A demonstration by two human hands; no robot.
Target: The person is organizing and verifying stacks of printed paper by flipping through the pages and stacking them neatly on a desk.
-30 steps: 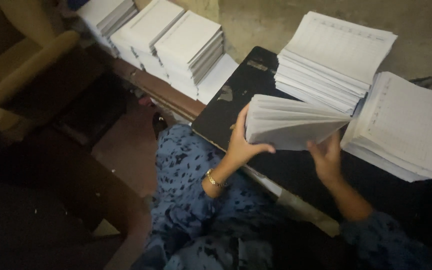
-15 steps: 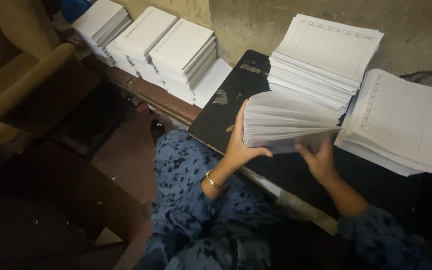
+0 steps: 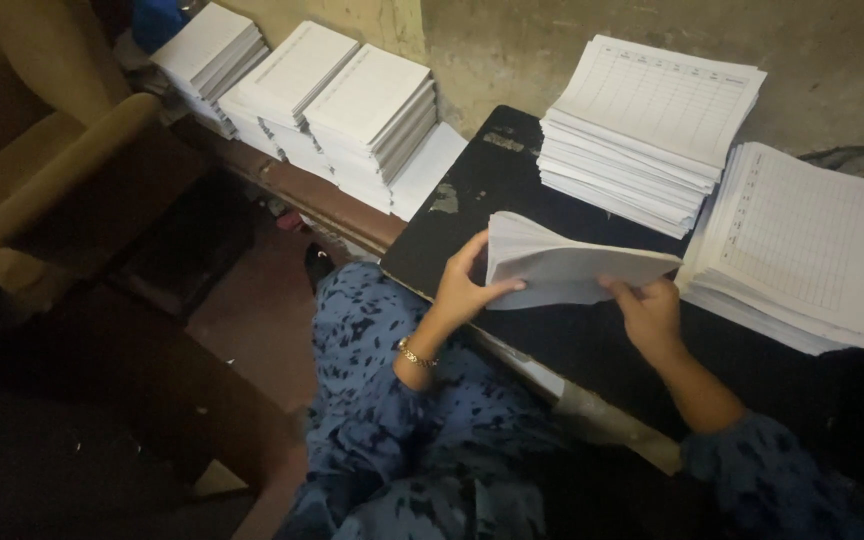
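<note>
**Blue Patterned Clothing and a Gold Bracelet**

The person wore a loose blue garment of soft cloth, scattered all over with small dark, irregular blotches. Its sleeves were pushed back or cut short of the wrists, leaving both forearms bare. The left sleeve ended just below a thin gold-coloured bracelet of small links circling the left wrist. The right sleeve, in the same blue blotched cloth, bunched near the elbow. Both hands were bare, without gloves.
</note>
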